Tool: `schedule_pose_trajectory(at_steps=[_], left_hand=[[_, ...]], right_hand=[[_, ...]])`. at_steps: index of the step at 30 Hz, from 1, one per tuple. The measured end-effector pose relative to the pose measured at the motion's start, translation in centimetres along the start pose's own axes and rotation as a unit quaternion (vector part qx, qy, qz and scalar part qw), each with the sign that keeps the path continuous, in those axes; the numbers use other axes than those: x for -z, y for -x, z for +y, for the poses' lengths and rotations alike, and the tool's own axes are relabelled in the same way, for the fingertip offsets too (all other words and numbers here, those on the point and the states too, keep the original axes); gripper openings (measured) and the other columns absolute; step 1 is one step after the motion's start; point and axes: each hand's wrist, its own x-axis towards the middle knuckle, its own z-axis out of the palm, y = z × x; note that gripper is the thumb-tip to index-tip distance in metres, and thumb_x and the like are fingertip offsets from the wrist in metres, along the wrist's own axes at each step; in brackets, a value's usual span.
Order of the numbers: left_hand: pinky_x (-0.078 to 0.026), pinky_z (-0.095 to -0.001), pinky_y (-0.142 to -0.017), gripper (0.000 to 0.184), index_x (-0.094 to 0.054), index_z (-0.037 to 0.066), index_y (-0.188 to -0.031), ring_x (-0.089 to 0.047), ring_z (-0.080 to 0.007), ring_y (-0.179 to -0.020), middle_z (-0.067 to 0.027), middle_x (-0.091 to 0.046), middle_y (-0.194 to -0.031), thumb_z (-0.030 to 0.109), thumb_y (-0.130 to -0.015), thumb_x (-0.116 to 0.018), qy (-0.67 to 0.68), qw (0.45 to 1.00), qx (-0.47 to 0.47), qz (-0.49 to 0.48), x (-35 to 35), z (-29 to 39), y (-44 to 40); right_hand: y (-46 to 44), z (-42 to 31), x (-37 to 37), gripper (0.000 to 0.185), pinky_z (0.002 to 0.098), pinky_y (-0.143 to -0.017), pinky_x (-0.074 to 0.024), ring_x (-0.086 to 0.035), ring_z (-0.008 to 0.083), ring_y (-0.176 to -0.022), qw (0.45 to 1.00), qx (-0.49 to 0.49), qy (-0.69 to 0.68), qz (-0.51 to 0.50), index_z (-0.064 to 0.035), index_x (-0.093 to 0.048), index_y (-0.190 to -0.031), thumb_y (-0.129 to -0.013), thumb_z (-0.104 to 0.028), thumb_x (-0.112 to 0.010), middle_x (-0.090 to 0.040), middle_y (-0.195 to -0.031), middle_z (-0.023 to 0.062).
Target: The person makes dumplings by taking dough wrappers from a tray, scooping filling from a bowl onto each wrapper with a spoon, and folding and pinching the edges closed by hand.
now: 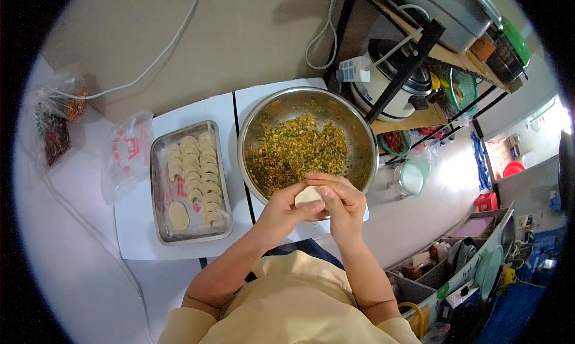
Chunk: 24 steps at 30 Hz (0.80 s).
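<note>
A dumpling wrapper (308, 196) (likely soft, best edge-pinched) is held in both hands (347, 204) at six o'clock on the steel bowl (362, 149).

There's a rice cooker (383, 95) on the shelf's lower board (393, 126), power strip (354, 70) by its left edge! Above, a metal pot (446, 14) sits on the upper board (462, 61).

Here my fingers (347, 192) mask edges of the dough (307, 196) and part of the bowl (359, 134) rim! Upper right, the metal pot (446, 11) gets cut off on top.
</note>
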Motion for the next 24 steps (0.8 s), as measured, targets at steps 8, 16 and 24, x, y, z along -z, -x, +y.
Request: schedule_pose_trajectory(at_steps=[8,16,24], left_hand=[[-0.054,-0.0279,-0.081,0.029,-0.051,-0.005,-0.115,-0.063,-0.0166,-0.091,-0.0102,-0.061,-0.103,0.01,-0.091,-0.054,-0.006,1.0,0.007,0.021,0.6,0.7,0.3],[-0.054,-0.027,-0.078,0.029,-0.052,-0.004,-0.115,-0.063,-0.0156,-0.089,-0.0105,-0.062,-0.102,0.012,-0.091,-0.054,-0.018,1.0,0.009,0.0,1.2,0.6,0.4],[-0.054,-0.0263,-0.076,0.03,-0.052,-0.004,-0.115,-0.064,-0.0148,-0.087,-0.0101,-0.062,-0.101,0.012,-0.09,-0.056,0.025,0.999,-0.002,0.033,1.1,0.5,0.6]], right_hand=[[-0.6,-0.6,1.8,0.026,0.0349,-0.071,-0.0436,-0.059,0.0255,-0.075,0.995,-0.001,0.099,0.003,0.0015,-0.066,-0.087,-0.09,-0.019,-0.051,-0.065,-0.08,0.0146],[-0.2,-0.7,2.5,0.025,0.0334,-0.058,-0.0368,-0.047,0.023,-0.061,0.986,0.024,0.134,-0.1,0.0016,-0.056,-0.076,-0.091,-0.018,-0.052,-0.05,-0.066,0.0105],[0.9,-0.3,2.5,0.022,0.0308,-0.058,-0.0375,-0.045,0.0183,-0.062,0.989,-0.033,0.081,-0.121,0.0014,-0.054,-0.075,-0.09,-0.014,-0.054,-0.048,-0.068,0.0081]])
